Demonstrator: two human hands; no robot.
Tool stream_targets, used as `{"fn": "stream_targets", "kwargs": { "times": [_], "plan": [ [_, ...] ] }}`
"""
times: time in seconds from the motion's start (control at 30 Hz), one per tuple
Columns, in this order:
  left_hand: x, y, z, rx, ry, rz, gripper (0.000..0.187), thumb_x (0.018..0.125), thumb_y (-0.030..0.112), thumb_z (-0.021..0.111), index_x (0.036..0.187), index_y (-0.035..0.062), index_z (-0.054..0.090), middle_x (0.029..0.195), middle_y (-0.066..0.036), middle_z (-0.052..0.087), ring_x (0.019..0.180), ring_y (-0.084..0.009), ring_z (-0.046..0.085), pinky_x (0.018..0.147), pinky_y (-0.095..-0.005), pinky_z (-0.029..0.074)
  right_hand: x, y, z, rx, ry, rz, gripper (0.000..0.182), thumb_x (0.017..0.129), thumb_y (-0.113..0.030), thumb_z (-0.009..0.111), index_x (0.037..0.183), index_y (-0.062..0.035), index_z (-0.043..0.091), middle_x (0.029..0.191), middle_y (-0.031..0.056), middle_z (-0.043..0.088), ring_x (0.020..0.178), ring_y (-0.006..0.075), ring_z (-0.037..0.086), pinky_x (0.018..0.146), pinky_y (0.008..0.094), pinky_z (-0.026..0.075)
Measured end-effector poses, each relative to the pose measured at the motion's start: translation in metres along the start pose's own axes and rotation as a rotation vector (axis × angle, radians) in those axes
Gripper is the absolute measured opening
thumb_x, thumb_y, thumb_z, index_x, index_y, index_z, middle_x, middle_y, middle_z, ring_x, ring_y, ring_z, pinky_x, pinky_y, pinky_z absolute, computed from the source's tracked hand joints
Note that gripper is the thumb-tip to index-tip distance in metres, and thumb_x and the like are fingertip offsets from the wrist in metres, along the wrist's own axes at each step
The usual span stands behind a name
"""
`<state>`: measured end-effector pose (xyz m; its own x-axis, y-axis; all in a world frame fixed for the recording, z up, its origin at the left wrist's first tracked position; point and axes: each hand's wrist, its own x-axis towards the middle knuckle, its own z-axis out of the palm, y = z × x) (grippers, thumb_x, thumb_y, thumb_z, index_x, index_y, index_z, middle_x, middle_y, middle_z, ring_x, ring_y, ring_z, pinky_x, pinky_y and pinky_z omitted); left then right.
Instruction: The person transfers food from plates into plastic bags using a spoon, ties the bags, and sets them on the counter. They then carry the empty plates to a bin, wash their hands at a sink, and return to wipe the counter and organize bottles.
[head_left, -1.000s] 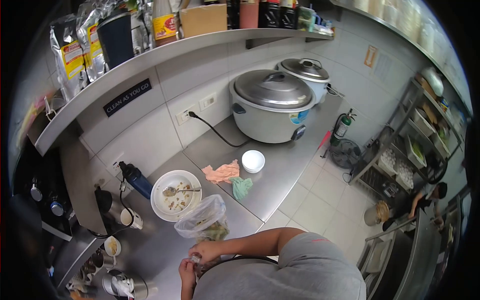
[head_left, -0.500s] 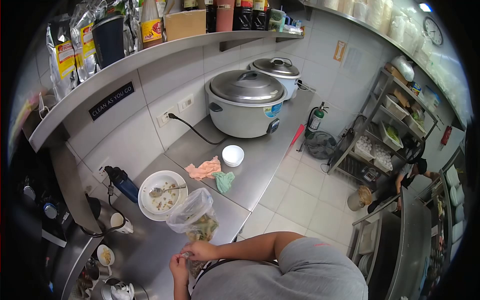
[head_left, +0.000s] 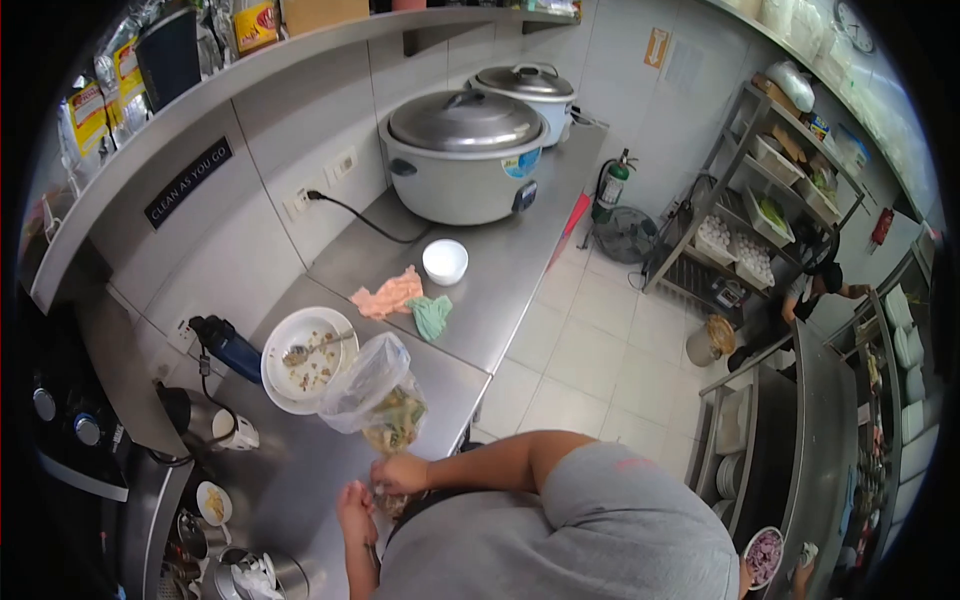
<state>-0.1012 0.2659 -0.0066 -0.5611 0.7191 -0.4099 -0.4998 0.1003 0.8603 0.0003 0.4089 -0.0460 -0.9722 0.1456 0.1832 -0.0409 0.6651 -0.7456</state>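
A clear plastic bag (head_left: 372, 392) with food in it stands on the steel counter (head_left: 290, 480) just in front of me. My right hand (head_left: 400, 472) grips the bag's lower end close to my body. My left hand (head_left: 355, 508) sits right beside it, fingers closed around the same bunched plastic. Behind the bag lies a white plate (head_left: 296, 360) with food scraps and a spoon (head_left: 308, 350) on it.
A blue bottle (head_left: 226, 346) and a white cup (head_left: 233, 430) stand left of the plate. Pink and green cloths (head_left: 400, 300), a white bowl (head_left: 445, 261) and two big rice cookers (head_left: 463, 155) lie further along. Another person (head_left: 800, 305) crouches by the racks at right.
The view has swung downward and to the right, so the counter items sit higher and further left in frame. Both hands stay on the bag's lower end.
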Motion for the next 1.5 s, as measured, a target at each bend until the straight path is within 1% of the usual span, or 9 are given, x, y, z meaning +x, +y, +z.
{"fn": "stream_targets", "kwargs": {
  "times": [0.23, 0.43, 0.7, 0.87, 0.97, 1.2, 1.3, 1.43, 1.5],
  "plan": [
    [-0.003, 0.035, 0.000, 0.417, -0.062, 0.328, 0.027, 0.083, 0.005, 0.059, 0.108, 0.0078, 0.050, 0.099, -0.003, 0.059, 0.084, -0.0099, 0.053, 0.074, -0.0259, 0.044, 0.023, -0.039, -0.032, -0.038, 0.225, -0.173, 0.008, 0.076, -0.013, 0.062, 0.081, -0.0072, 0.063, 0.086, 0.0097, 0.055, 0.089, 0.0310, 0.054, 0.076, 0.0412, 0.043],
    [0.006, 0.008, 0.002, 0.137, -0.117, 0.265, 0.030, 0.081, -0.004, 0.055, 0.109, 0.0046, 0.051, 0.107, -0.004, 0.058, 0.101, -0.0124, 0.052, 0.088, -0.0282, 0.041, 0.035, -0.061, -0.059, 0.014, 0.157, -0.155, 0.004, 0.076, -0.010, 0.063, 0.079, -0.0072, 0.062, 0.090, 0.0076, 0.056, 0.089, 0.0287, 0.051, 0.081, 0.0376, 0.040],
    [0.016, 0.050, 0.008, 0.982, 0.399, 0.712, 0.055, 0.066, 0.001, 0.067, 0.118, 0.0027, 0.049, 0.126, -0.019, 0.047, 0.119, -0.0319, 0.044, 0.102, -0.0390, 0.033, 0.050, -0.051, -0.177, -0.447, 0.472, -0.072, 0.049, 0.067, -0.017, 0.072, 0.112, -0.0074, 0.057, 0.125, 0.0155, 0.047, 0.118, 0.0379, 0.041, 0.098, 0.0479, 0.033],
    [0.057, 0.040, 0.097, 1.118, 0.055, 0.481, 0.070, 0.067, 0.012, 0.073, 0.129, 0.0048, 0.042, 0.135, -0.020, 0.038, 0.127, -0.0360, 0.034, 0.106, -0.0434, 0.027, 0.052, 0.039, -0.165, -0.109, -0.022, 0.012, 0.031, 0.070, -0.010, 0.064, 0.101, -0.0057, 0.061, 0.104, 0.0147, 0.059, 0.104, 0.0357, 0.052, 0.092, 0.0445, 0.040],
    [0.098, -0.002, 0.124, 0.758, -0.026, 0.855, 0.058, 0.071, 0.015, 0.072, 0.123, 0.0050, 0.048, 0.128, -0.017, 0.048, 0.121, -0.0319, 0.044, 0.102, -0.0417, 0.034, 0.054, -0.014, -0.187, -0.088, -0.089, -0.348, 0.022, 0.072, -0.005, 0.059, 0.093, -0.0056, 0.062, 0.092, 0.0135, 0.061, 0.094, 0.0333, 0.056, 0.086, 0.0418, 0.045],
    [0.122, 0.002, 0.150, 0.884, 0.288, 0.548, 0.020, 0.075, 0.014, 0.065, 0.093, 0.0037, 0.065, 0.090, -0.015, 0.065, 0.088, -0.0309, 0.061, 0.080, -0.0394, 0.047, 0.060, -0.023, -0.291, -0.057, 0.195, -0.185, 0.006, 0.075, -0.007, 0.063, 0.080, -0.0041, 0.062, 0.082, 0.0095, 0.062, 0.075, 0.0290, 0.061, 0.070, 0.0394, 0.049],
    [0.153, -0.033, 0.148, 0.525, 0.360, 0.414, 0.021, 0.075, 0.017, 0.064, 0.090, 0.0029, 0.066, 0.089, -0.017, 0.065, 0.085, -0.0331, 0.061, 0.078, -0.0396, 0.047, 0.045, -0.045, -0.291, -0.080, 0.281, -0.447, 0.018, 0.078, -0.008, 0.062, 0.096, -0.0050, 0.063, 0.100, 0.0100, 0.062, 0.093, 0.0280, 0.060, 0.080, 0.0362, 0.048],
    [0.177, -0.063, 0.145, 0.352, 0.351, 0.626, 0.028, 0.079, 0.027, 0.058, 0.088, 0.0016, 0.065, 0.081, -0.018, 0.065, 0.075, -0.0330, 0.062, 0.074, -0.0388, 0.048, 0.047, -0.051, -0.254, -0.493, -0.470, -0.706, 0.063, 0.077, -0.003, 0.054, 0.137, -0.0132, 0.038, 0.136, 0.0125, 0.042, 0.126, 0.0266, 0.041, 0.104, 0.0490, 0.029],
    [0.180, -0.045, 0.155, 0.608, 0.374, 0.519, 0.034, 0.079, 0.033, 0.057, 0.087, 0.0014, 0.065, 0.075, -0.017, 0.064, 0.072, -0.0314, 0.062, 0.072, -0.0384, 0.048, 0.063, 0.022, -0.224, -0.681, -0.291, -0.685, 0.066, 0.075, -0.004, 0.053, 0.138, -0.0139, 0.035, 0.120, 0.0119, 0.054, 0.115, 0.0275, 0.050, 0.101, 0.0560, 0.028]
  ]
}}
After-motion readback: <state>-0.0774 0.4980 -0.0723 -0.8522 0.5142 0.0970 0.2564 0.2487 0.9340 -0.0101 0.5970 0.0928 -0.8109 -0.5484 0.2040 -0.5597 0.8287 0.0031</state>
